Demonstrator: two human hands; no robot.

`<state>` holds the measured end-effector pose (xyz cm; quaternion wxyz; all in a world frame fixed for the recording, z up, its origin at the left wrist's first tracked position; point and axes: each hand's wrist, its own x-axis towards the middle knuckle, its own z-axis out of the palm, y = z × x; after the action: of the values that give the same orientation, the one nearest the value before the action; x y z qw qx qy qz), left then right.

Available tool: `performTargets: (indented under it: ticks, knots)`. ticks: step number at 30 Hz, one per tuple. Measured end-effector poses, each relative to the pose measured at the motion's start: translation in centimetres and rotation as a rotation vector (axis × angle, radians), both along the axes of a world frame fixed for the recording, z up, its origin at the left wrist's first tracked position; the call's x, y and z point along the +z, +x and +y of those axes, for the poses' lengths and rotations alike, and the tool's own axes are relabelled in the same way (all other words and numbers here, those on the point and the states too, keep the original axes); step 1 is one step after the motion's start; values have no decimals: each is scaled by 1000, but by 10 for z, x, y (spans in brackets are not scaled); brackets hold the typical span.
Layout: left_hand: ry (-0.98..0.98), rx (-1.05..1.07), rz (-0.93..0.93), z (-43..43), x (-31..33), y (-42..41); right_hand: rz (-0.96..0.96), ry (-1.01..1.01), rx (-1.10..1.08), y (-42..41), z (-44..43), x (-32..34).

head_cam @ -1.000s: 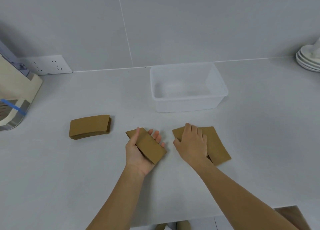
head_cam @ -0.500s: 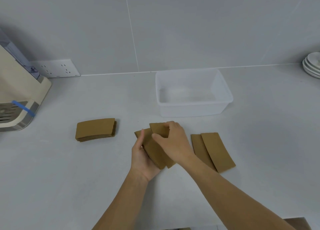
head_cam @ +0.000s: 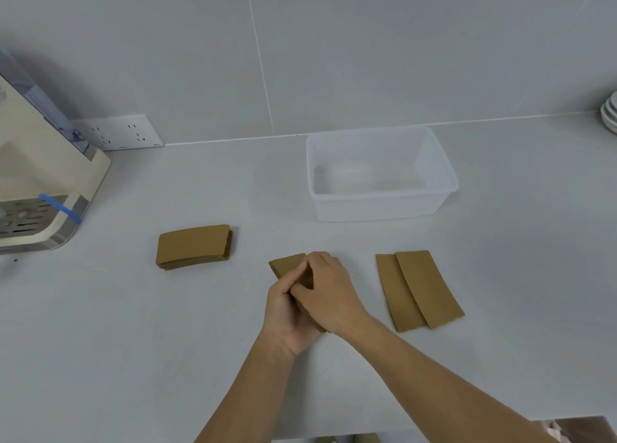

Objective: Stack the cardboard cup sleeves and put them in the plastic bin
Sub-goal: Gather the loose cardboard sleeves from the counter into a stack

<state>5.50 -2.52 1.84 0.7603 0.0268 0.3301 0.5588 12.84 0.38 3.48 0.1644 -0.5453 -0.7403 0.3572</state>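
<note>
Both hands meet at the middle of the counter around a small bundle of brown cardboard cup sleeves [head_cam: 287, 264]. My left hand [head_cam: 283, 312] cups the bundle from below and the left. My right hand [head_cam: 329, 290] lies over its top and covers most of it. Two more sleeves [head_cam: 419, 289] lie flat and overlapping to the right. A neat stack of sleeves [head_cam: 193, 245] rests to the left. The clear plastic bin [head_cam: 380, 205] stands behind, with nothing inside.
A cream appliance with a metal drip tray [head_cam: 40, 205] occupies the left edge. A wall socket plate [head_cam: 117, 132] sits behind it. White plates [head_cam: 609, 117] are stacked at the far right. The counter's front edge runs along the bottom.
My right hand left the sleeves on the right carrying one of them and brought it onto the bundle in my left hand. Two sleeves stay uncovered on the right.
</note>
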Motion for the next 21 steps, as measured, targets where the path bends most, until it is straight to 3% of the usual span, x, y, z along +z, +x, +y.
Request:
performTargets:
  ticks: [8,14,21]
  knots:
    - [-15,-69,76,4,6,14,10,28,-113,37,11,3]
    - [-42,-28,-8,10,0,26,-247,167,-268,86,16,-1]
    - [-91,-9,-1,15,0,45,-382,36,-456,132,12,-12]
